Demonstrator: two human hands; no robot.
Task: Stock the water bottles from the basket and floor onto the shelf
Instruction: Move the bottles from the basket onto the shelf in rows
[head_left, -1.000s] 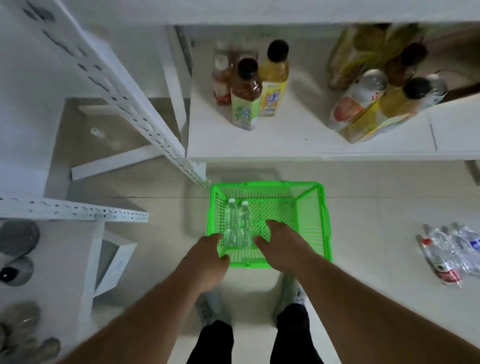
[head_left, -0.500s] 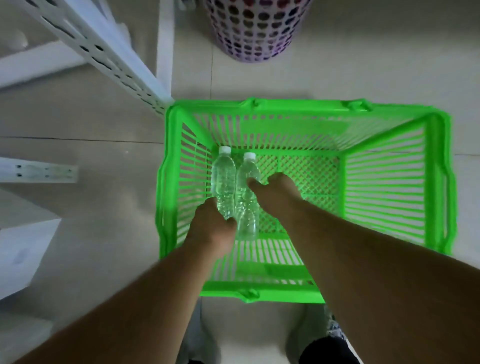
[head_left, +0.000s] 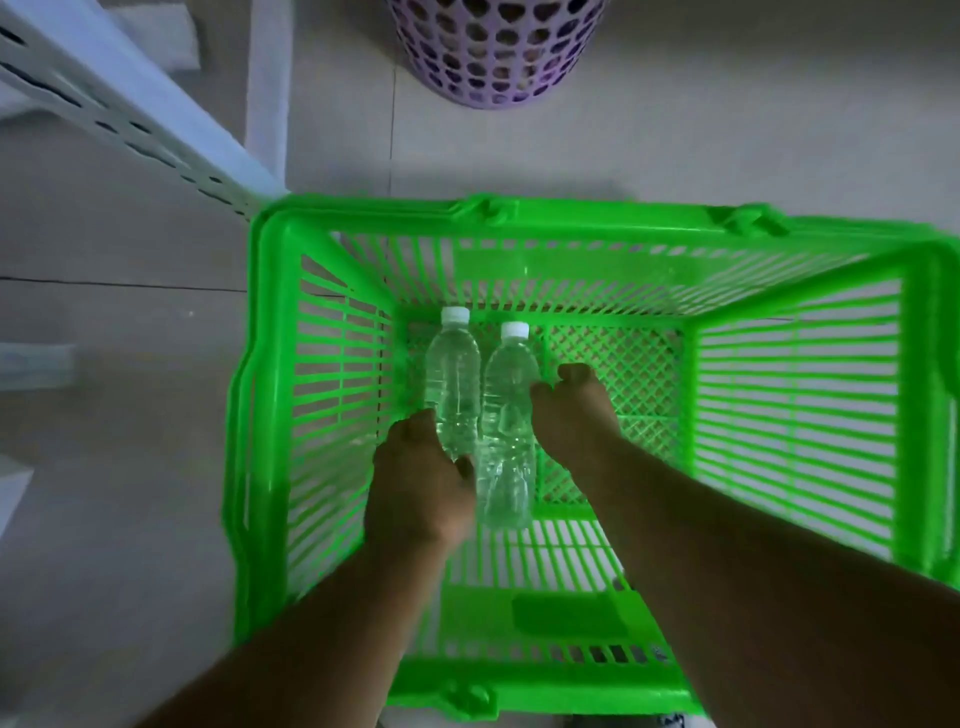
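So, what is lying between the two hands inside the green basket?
In the head view, two clear water bottles lie side by side between the left hand and the right hand.

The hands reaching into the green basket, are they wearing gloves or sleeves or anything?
No. Both the left hand and the right hand are bare, with no gloves, and no rings show on the parts in view. The forearms are bare too: no sleeves, watch or bracelet appear anywhere up to the picture's edge.
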